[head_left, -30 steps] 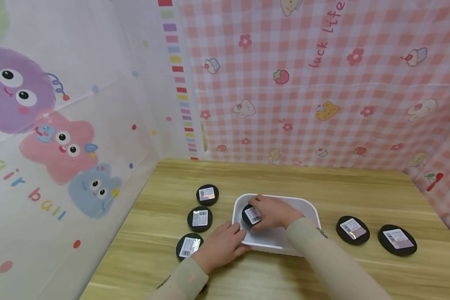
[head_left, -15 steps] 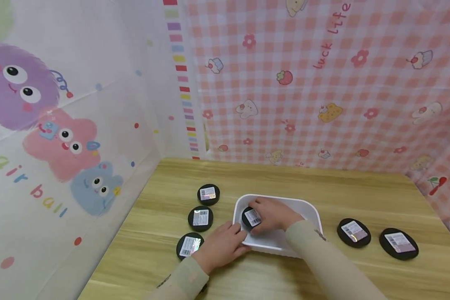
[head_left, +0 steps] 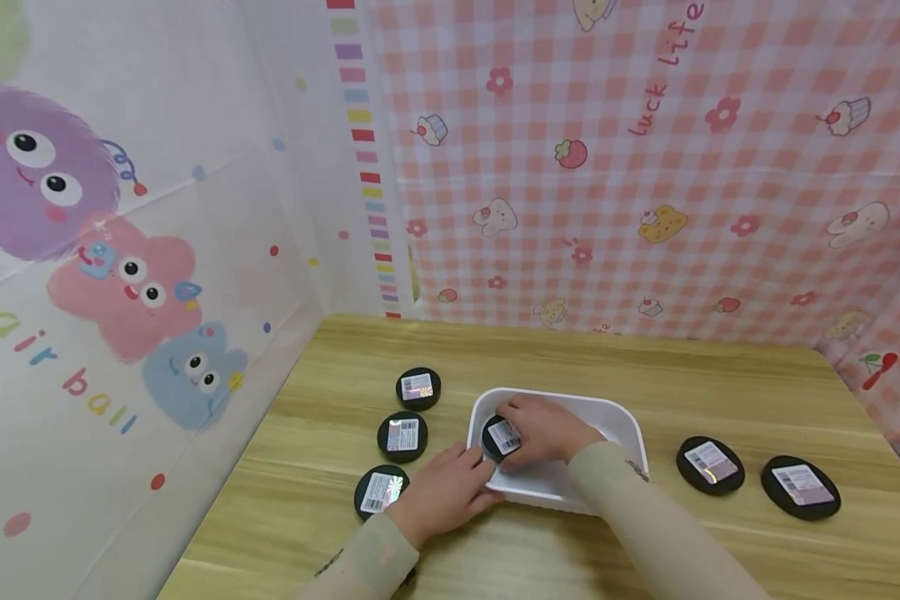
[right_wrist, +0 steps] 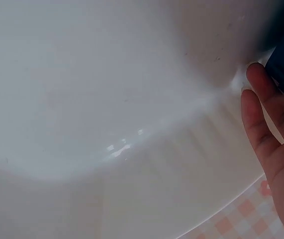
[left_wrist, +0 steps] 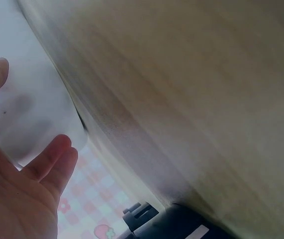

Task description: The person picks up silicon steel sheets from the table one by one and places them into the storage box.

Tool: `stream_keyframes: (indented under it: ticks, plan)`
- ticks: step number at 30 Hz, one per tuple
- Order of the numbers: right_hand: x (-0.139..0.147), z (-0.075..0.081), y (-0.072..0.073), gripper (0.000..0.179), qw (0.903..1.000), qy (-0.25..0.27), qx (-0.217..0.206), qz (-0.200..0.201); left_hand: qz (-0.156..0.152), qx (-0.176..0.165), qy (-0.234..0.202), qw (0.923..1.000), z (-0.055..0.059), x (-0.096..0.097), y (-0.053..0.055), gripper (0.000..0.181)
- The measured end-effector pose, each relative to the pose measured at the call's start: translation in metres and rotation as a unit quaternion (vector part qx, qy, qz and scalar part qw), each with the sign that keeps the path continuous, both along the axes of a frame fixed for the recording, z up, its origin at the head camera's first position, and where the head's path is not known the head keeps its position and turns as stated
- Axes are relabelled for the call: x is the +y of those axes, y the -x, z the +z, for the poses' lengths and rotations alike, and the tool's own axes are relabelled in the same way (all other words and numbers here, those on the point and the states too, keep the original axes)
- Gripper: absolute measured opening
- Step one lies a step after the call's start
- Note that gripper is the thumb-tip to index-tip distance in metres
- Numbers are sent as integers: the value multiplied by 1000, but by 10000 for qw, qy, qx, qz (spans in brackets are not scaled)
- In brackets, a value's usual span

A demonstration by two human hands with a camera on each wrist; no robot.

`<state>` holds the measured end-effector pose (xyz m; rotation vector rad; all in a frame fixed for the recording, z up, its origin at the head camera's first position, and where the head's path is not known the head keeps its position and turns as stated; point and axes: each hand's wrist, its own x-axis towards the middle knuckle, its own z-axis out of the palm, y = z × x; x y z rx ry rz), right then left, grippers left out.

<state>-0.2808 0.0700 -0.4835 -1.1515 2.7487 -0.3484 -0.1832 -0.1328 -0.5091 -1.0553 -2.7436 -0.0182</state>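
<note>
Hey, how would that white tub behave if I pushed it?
The white tub would probably slide rather than tip, since it looks wide and low. Its walls look undented beside the left hand, so it's likely fairly stiff.

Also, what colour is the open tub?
The tub is white, seen best in the head view.

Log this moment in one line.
right hand holds black disc inside white tub; left hand touches tub's near-left corner; three discs left of tub; two discs right
</note>
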Motion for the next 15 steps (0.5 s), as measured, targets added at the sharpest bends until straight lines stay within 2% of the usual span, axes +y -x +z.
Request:
stream_keyframes:
  ticks: [15]
  plan:
    - [0, -2, -1, 65, 10000, -10, 10, 36, 23, -39, -23, 10000, -4, -1, 1, 37]
